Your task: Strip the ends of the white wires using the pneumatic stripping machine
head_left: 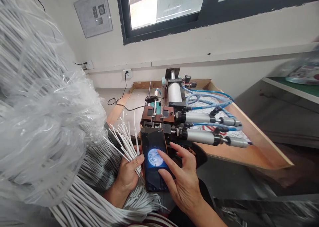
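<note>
A bunch of white cables (127,144) is wrapped in my left hand (128,172), with their thin ends fanned out upward. Beside that hand a smartphone (154,180) stands nearly upright, its lit screen showing a blue globe on black; whether my left fingers also support it from behind is hidden. My right hand (185,180) is over the phone's right side, fingers apart, the index finger and thumb at the screen. Behind the phone sits a pneumatic machine (174,92) with metal cylinders and blue air hoses.
Large bundles of white cable in clear plastic wrap (45,127) fill the left side. The machine's wooden-edged table (261,147) extends right. A black cord (124,87) runs to a wall socket (127,73). At far right is a green-topped shelf (294,86); a window (166,4) is above.
</note>
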`<action>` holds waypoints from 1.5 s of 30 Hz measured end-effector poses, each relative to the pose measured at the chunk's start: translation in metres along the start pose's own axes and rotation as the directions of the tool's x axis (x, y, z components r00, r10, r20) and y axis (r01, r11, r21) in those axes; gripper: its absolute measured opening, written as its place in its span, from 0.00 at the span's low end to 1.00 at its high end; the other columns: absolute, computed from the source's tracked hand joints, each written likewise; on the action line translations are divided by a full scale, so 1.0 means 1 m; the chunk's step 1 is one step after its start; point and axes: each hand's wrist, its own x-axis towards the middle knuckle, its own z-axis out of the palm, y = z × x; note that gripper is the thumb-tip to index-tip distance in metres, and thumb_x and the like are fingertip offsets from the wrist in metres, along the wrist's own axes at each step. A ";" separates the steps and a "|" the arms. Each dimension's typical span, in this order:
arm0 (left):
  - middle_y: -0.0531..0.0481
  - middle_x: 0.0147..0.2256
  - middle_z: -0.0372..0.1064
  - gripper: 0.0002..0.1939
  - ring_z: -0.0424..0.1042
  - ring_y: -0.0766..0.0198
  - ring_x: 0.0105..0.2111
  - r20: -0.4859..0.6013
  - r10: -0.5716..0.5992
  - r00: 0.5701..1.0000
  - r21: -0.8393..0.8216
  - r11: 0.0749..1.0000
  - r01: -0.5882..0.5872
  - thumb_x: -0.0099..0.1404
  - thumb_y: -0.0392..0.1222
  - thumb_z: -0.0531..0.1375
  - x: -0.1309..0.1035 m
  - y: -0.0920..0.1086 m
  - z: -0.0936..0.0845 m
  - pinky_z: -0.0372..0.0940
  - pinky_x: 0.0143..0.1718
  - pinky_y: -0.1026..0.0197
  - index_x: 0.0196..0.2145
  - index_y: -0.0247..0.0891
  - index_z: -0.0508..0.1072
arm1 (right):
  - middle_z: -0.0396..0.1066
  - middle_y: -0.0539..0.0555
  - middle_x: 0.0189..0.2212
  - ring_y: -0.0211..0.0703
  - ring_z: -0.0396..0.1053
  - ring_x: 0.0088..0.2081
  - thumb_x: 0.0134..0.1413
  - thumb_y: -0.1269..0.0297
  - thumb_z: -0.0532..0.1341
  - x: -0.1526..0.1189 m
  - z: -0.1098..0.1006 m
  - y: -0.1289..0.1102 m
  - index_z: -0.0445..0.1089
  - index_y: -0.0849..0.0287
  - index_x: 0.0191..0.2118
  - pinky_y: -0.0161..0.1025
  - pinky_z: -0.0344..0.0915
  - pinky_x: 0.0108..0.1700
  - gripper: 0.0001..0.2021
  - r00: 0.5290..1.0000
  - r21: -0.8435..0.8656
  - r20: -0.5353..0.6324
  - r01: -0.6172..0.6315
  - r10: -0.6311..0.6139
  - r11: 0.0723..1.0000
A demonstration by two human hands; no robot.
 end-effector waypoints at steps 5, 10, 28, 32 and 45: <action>0.54 0.20 0.68 0.13 0.62 0.70 0.14 -0.012 0.004 1.000 -0.008 1.000 -0.004 0.46 0.36 0.63 0.000 0.001 0.000 0.53 0.10 0.68 0.32 0.35 0.70 | 0.49 0.58 0.51 0.58 0.51 0.50 0.50 0.64 0.55 0.001 0.000 0.000 0.64 0.50 0.49 0.55 0.55 0.46 0.18 1.000 0.000 -0.010 -0.005 0.005 1.000; 0.54 0.20 0.68 0.15 0.63 0.70 0.15 -0.030 0.015 0.999 -0.027 1.000 -0.015 0.46 0.35 0.63 0.001 0.002 0.000 0.55 0.13 0.67 0.35 0.37 0.71 | 0.49 0.57 0.51 0.57 0.52 0.49 0.50 0.65 0.54 -0.002 -0.001 0.001 0.64 0.48 0.49 0.55 0.56 0.46 0.18 0.999 0.012 -0.037 -0.035 0.035 0.999; 0.57 0.17 0.66 0.12 0.61 0.72 0.12 -0.011 -0.005 1.000 -0.040 0.999 0.005 0.46 0.36 0.63 0.000 0.001 0.001 0.54 0.10 0.69 0.31 0.35 0.71 | 0.71 0.57 0.42 0.50 0.65 0.45 0.52 0.56 0.54 -0.010 0.002 -0.003 0.68 0.60 0.41 0.46 0.59 0.47 0.15 0.592 0.697 0.658 -0.713 0.465 -0.079; 0.57 0.17 0.65 0.17 0.60 0.71 0.12 -0.018 -0.017 1.000 -0.038 0.999 0.017 0.45 0.36 0.63 -0.002 -0.001 -0.002 0.53 0.09 0.68 0.36 0.36 0.70 | 0.70 0.55 0.43 0.49 0.65 0.46 0.51 0.53 0.54 -0.009 0.008 -0.008 0.69 0.59 0.42 0.47 0.57 0.49 0.18 0.518 0.655 0.738 -0.703 0.432 -0.276; 0.53 0.20 0.69 0.12 0.66 0.68 0.17 -0.005 -0.033 0.999 -0.048 0.998 0.033 0.45 0.36 0.64 0.000 -0.001 -0.003 0.56 0.14 0.68 0.31 0.35 0.72 | 0.74 0.58 0.37 0.50 0.67 0.44 0.50 0.47 0.52 -0.006 0.006 -0.017 0.71 0.59 0.41 0.48 0.58 0.48 0.23 0.448 0.545 0.838 -0.661 0.312 -0.516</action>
